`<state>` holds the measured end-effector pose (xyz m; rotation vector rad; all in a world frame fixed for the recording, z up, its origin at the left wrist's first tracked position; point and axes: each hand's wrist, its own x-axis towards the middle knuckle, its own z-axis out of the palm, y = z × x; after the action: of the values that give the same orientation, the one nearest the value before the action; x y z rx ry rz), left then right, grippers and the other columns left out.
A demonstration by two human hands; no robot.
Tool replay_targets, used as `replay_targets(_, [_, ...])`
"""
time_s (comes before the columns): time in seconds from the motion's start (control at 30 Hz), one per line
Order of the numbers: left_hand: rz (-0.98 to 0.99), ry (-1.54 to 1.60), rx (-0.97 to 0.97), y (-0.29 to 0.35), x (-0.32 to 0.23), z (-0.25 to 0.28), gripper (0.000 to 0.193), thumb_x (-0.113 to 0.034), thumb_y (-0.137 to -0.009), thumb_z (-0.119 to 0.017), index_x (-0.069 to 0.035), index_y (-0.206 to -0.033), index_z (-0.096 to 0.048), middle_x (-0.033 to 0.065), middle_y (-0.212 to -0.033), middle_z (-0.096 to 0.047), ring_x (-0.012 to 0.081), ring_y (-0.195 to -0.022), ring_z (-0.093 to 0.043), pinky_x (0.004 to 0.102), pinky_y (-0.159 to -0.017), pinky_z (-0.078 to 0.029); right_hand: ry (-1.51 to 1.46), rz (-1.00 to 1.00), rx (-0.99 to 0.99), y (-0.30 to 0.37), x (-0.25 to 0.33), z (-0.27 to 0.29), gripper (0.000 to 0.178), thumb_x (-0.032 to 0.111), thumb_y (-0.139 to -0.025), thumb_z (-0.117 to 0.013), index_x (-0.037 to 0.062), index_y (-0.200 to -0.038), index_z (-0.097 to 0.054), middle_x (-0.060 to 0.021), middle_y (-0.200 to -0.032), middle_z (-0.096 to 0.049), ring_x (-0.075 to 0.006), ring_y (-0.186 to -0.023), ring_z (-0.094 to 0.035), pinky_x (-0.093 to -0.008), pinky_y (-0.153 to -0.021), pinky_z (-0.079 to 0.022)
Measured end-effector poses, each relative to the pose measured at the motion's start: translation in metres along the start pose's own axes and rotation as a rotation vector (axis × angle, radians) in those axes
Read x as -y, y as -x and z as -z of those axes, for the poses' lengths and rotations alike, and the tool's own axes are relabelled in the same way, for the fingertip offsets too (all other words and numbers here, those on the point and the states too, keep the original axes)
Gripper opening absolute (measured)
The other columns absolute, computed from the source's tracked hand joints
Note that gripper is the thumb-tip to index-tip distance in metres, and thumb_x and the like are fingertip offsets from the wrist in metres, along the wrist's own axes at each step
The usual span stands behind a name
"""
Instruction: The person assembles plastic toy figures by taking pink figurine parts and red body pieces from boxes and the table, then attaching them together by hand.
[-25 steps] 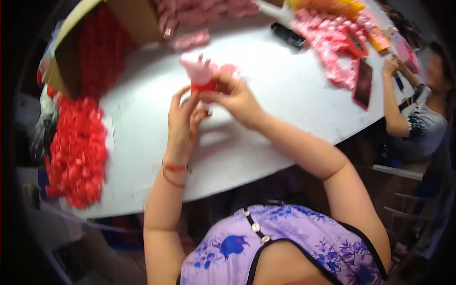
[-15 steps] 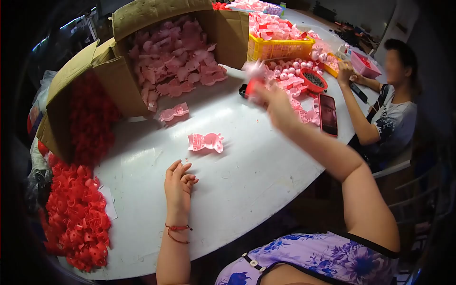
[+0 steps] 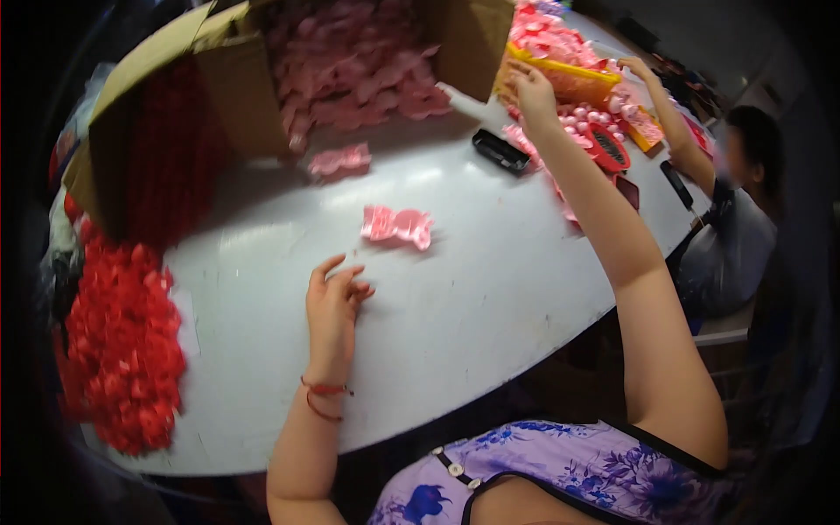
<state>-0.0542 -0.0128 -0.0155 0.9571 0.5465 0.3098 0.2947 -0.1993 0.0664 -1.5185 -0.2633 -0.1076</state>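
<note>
My left hand [image 3: 334, 302] hovers over the table with its fingers apart, holding nothing. Just beyond its fingertips a pink hollow animal-shaped plastic shell [image 3: 398, 227] lies on the white tabletop [image 3: 455, 315]. Farther off, before the large carton, is a second pink plastic piece [image 3: 339, 162]. Stretched far to the right, my right hand [image 3: 534, 94] is by the near left end of a yellow plastic basket [image 3: 573, 77]. Its fingers look loosely spread, and no object shows in them. A black oblong tray-like item [image 3: 500, 152] lies below that hand.
Cardboard cartons [image 3: 232, 87] hold pink and red pieces at the back left. Red parts [image 3: 122, 350] are heaped at the left edge. Pink balls, a red bowl [image 3: 608, 147] and a phone [image 3: 627, 191] sit at right. A co-worker [image 3: 731, 219] sits beyond, one arm raised toward the table.
My right hand has moved farther away, toward the yellow basket; the red and pink item it held no longer shows. The view has shifted. My left hand stays near the pink shell.
</note>
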Motion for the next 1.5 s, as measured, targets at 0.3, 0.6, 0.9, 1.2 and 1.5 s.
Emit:
replay_targets(0.3, [-0.052,-0.043,0.074,0.0,0.0,0.006,0.034,-0.006,-0.086,-0.05,0.001,-0.119,-0.042,0.0118,-0.098,-0.058,0.0132,-0.078,-0.056,0.0289,-0.077,-0.05,0.697,0.406,0.746,0.186,0.002,-0.081,0.03,-0.005,-0.08,-0.046,0.0077,-0.098,-0.066,-0.0061,-0.099,-0.064,-0.0206,-0.093,-0.056,-0.0294,-0.079,-0.047])
replay_targets(0.6, [-0.322,-0.219,0.078,-0.001,-0.013,0.004,0.034,-0.007,-0.087,-0.048,0.003,-0.119,-0.039,0.0127,-0.097,-0.057,0.0139,-0.078,-0.057,0.0293,-0.076,-0.052,1.022,1.056,1.068,0.151,-0.017,-0.083,0.057,0.003,-0.07,-0.059,0.0252,-0.123,-0.053,-0.0014,-0.122,-0.054,-0.0239,-0.099,-0.056,-0.0329,-0.083,-0.045])
replay_targets(0.9, [-0.297,-0.146,-0.017,-0.036,-0.072,0.035,0.035,-0.005,-0.084,-0.052,0.003,-0.116,-0.042,0.0164,-0.099,-0.057,0.0194,-0.075,-0.06,0.0319,-0.073,-0.053,1.176,1.188,0.991,0.177,0.008,-0.043,0.058,0.009,-0.075,-0.062,0.0141,-0.13,-0.043,-0.0093,-0.135,-0.041,-0.0233,-0.119,-0.043,-0.0364,-0.099,-0.035])
replay_targets(1.2, [-0.721,-2.011,-0.61,-0.181,-0.14,0.148,0.033,-0.019,-0.077,-0.056,0.0,-0.103,-0.058,0.0186,-0.108,-0.055,0.0366,-0.101,-0.052,0.0416,-0.084,-0.046,0.793,0.794,0.861,0.218,-0.005,-0.027,0.026,0.008,-0.081,-0.054,0.0079,-0.106,-0.059,-0.0074,-0.1,-0.063,-0.0237,-0.096,-0.057,-0.0341,-0.085,-0.043])
replay_targets(1.5, [-0.509,-2.018,-0.687,-0.183,-0.147,0.149,0.03,-0.026,-0.078,-0.061,0.0,-0.093,-0.065,0.0195,-0.1,-0.061,0.0332,-0.089,-0.059,0.0437,-0.075,-0.048,-0.281,-0.203,0.694,0.256,0.004,-0.08,0.024,0.012,-0.088,-0.053,-0.002,-0.107,-0.054,-0.0102,-0.097,-0.061,-0.0192,-0.094,-0.058,-0.0311,-0.081,-0.046])
